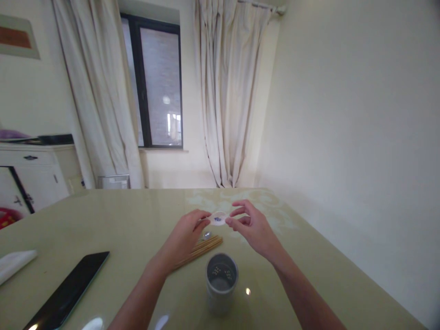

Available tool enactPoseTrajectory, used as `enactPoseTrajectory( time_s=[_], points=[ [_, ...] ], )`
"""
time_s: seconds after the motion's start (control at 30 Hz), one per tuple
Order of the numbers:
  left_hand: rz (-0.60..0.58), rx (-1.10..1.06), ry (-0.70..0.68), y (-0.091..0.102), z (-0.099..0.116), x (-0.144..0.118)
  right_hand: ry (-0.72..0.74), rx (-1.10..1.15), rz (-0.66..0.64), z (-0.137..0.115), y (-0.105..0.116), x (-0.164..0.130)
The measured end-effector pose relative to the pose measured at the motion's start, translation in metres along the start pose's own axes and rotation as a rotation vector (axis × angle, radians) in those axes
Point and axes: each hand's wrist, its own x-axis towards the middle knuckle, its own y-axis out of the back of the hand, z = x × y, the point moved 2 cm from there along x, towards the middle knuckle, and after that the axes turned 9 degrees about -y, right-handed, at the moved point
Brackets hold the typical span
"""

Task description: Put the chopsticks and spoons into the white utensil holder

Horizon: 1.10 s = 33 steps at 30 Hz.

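Above the table, a white ceramic spoon [217, 219] with a blue pattern is held level between my two hands. My left hand [187, 233] is closed on its handle end, thumb below and fingers above. At the opposite rim, the thumb and index finger of my right hand [252, 227] pinch the bowl's edge, while the other fingers are loosely bent. Below my left hand lie several wooden chopsticks [206, 247], partly hidden by that hand. Just behind them a shiny metal spoon [206, 235] shows only its bowl. A grey cylindrical utensil holder [222, 293] with small holes stands upright between my forearms.
On the glossy green table [137, 220], a black tablet-like slab [70, 288] lies at the left, with a white object [15, 263] beyond it. A plain wall [360, 137] borders the table's right side. A white cabinet [37, 169] stands at the far left.
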Motion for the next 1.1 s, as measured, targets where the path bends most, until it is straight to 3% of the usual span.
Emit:
enactPoseTrajectory(
  time_s=[0.1,0.2,0.27,0.37,0.63,0.83,1.1],
  points=[
    [-0.029,0.079,0.194,0.010,-0.050,-0.010,0.004,-0.021,0.006,0.011,0.001,-0.014],
    [-0.075,0.268,0.468,0.014,-0.100,-0.026,-0.031,-0.030,0.010,0.043,-0.004,-0.038],
    [-0.085,0.346,0.574,0.012,-0.123,-0.037,-0.037,-0.011,0.029,0.070,-0.009,-0.054],
    [-0.109,0.398,0.654,0.004,-0.140,-0.050,-0.103,0.039,0.013,0.101,-0.019,-0.070],
    [-0.151,0.474,0.689,-0.010,-0.145,-0.059,-0.145,0.120,-0.100,0.106,-0.035,-0.077],
    [-0.155,0.512,0.650,-0.011,-0.141,-0.057,-0.092,0.117,-0.133,0.105,-0.036,-0.087],
    [-0.110,0.521,0.570,-0.006,-0.127,-0.049,-0.077,0.166,-0.284,0.104,-0.045,-0.093]
  ],
)
